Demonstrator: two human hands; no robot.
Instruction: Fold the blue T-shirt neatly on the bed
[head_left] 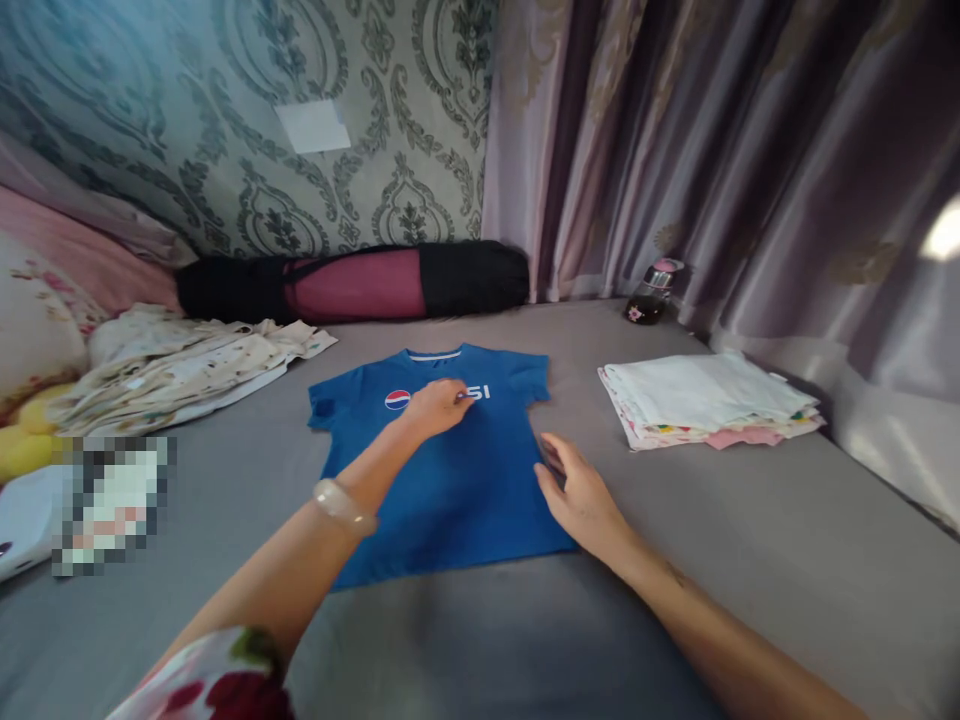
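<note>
A blue T-shirt (450,510) with a round red, white and blue logo and white lettering lies spread flat, its neckline facing away from me. Over its chest is my left hand (439,408), fingers drawn together in a pinch across part of the lettering. What the fingertips hold, if anything, is too small to make out. My right hand (585,495) is beside the shirt's right side edge, thumb and fingers apart, with nothing seen in it. A pale bangle (343,507) circles my left wrist.
Grey bedding (487,640) lies under everything. Folded clothes (705,390) are stacked at right, below a bottle (651,293) by the curtain (720,150). A black and maroon long bag (352,284) lies along the wall. Crumpled patterned cloth (187,365) sits at left.
</note>
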